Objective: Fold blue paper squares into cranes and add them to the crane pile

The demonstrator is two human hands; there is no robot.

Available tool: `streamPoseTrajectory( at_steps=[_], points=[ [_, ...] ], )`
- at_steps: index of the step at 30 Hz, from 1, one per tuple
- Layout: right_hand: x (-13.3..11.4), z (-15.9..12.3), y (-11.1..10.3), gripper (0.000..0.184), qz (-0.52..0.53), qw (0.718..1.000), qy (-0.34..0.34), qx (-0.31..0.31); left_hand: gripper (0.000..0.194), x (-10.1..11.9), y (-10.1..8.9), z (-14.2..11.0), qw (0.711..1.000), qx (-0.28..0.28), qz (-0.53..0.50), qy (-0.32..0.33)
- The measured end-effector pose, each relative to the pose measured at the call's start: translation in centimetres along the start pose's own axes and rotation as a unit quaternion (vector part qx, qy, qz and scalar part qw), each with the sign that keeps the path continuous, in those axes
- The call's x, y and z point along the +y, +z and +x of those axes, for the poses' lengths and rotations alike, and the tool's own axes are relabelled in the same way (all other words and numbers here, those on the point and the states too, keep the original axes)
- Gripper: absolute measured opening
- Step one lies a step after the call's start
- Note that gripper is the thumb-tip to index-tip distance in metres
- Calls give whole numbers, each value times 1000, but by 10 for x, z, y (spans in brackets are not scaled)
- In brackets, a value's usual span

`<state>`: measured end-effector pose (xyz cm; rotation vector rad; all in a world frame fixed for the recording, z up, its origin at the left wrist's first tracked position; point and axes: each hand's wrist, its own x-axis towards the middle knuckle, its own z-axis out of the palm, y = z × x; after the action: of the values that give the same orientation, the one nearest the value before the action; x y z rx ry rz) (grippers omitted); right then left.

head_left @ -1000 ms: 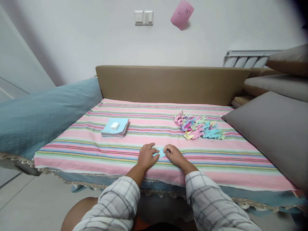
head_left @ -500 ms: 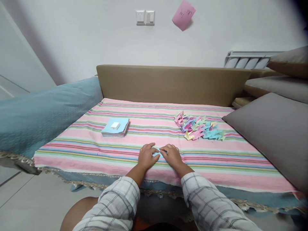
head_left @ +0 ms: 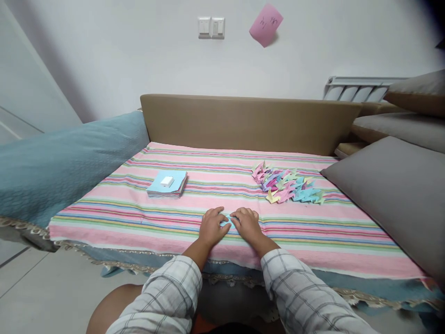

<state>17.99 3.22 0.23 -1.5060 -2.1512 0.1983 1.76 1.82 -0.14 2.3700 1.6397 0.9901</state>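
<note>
My left hand point(head_left: 212, 227) and my right hand point(head_left: 246, 224) lie close together on the striped cloth point(head_left: 121, 215), fingers curled down. Between them shows a small piece of light blue paper point(head_left: 226, 222), pressed under the fingertips of both hands and mostly hidden. Farther back on the left sits a stack of square coloured paper point(head_left: 167, 184) with a small white block point(head_left: 167, 181) on top. A pile of folded paper cranes point(head_left: 287, 183) in pink, blue, yellow and green lies at the back right.
A tan sofa back point(head_left: 250, 120) runs behind the cloth. A teal armrest cover point(head_left: 66, 162) is on the left, grey cushions point(head_left: 392, 190) on the right. Above, the wall has a light switch point(head_left: 211, 27) and a pink note point(head_left: 266, 24).
My right hand has slid left toward my left hand, covering more of the blue paper. The left hand has stayed in place.
</note>
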Motion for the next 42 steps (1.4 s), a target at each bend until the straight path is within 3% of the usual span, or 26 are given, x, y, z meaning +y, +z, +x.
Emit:
streamPoseTrajectory(
  at_steps=[8, 14, 16, 20, 31, 42],
  points=[
    [0, -1, -4, 8, 45, 999, -2, 11, 5, 0, -1, 0, 1000, 8, -12, 11],
    [3, -3, -4, 6, 86, 996, -24, 30, 15, -1, -1, 0, 999, 23, -25, 4],
    [5, -3, -3, 8, 104, 993, -38, 28, 21, -1, -2, 0, 1000, 16, -22, 10],
    [9, -7, -4, 10, 130, 988, -76, 27, 13, -2, -1, -1, 999, -8, -14, 32],
    [14, -14, -3, 10, 112, 989, -92, 39, 11, -3, -3, 1, 998, -34, -27, 35],
    [22, -16, -1, 15, 107, 983, -145, 19, 24, -9, -5, 3, 996, -56, -38, 50]
  ],
)
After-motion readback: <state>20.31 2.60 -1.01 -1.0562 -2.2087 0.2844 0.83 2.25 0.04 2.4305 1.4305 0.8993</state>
